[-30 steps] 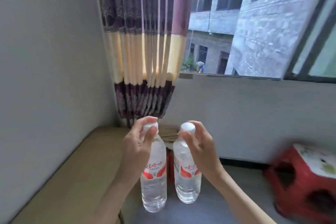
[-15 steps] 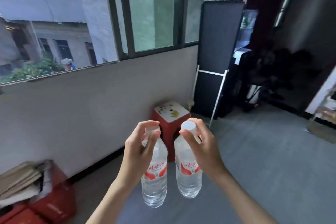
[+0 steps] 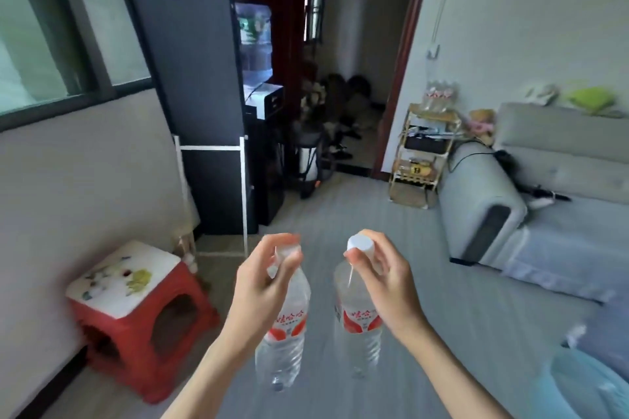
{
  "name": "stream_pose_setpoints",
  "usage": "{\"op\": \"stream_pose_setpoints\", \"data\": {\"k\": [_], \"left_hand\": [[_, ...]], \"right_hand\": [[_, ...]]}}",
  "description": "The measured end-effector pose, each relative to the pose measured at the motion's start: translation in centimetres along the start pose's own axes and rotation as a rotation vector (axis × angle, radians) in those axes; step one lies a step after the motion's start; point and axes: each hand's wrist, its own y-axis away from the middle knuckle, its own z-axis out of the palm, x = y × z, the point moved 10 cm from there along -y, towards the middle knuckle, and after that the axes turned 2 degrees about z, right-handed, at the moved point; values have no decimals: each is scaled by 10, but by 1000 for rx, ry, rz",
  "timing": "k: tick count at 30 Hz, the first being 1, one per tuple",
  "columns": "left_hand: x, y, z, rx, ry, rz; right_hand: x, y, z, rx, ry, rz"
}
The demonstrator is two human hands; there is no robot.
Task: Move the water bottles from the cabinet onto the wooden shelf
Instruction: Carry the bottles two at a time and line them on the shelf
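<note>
I carry two clear water bottles with red labels, hanging upright above the grey floor. My left hand [image 3: 260, 286] grips the neck of the left bottle [image 3: 284, 340]. My right hand [image 3: 386, 282] pinches the right bottle [image 3: 359, 326] just under its white cap. Across the room, beside the doorway, stands the light wooden shelf [image 3: 423, 150] with three tiers. Several water bottles [image 3: 439, 95] stand on its top tier. The cabinet is out of view.
A red stool [image 3: 136, 313] with a white top stands at the lower left by the wall. A dark folding screen [image 3: 200, 95] and a water dispenser [image 3: 260, 88] are ahead on the left. A grey sofa [image 3: 544, 201] fills the right side.
My view has swung right from the curtain and window to the room's interior. Both hands keep the bottles in the same hold in front of me.
</note>
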Motion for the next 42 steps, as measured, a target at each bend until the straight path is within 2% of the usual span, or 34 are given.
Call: {"op": "stream_pose_setpoints", "data": {"k": [6,10,16,26,34,42], "left_hand": [[-42,-101,127,-183,78,-45],[-71,-163,207,-257,122,-69],[-92,-281,307,-274,127,-74],[-145,-472,421,-219,142,-92],[-208,-647,536,-315,163,-76],[-237,-799,651,-408,224,-68]], "right_hand": [[76,-82,-86,180,8,110],[131,-150,-131,198,71,134],[192,-280,-198,186,145,149],[289,-476,-263,150,146,173],[375,-646,-301,181,174,215],[434,-791,-381,304,247,215]]}}
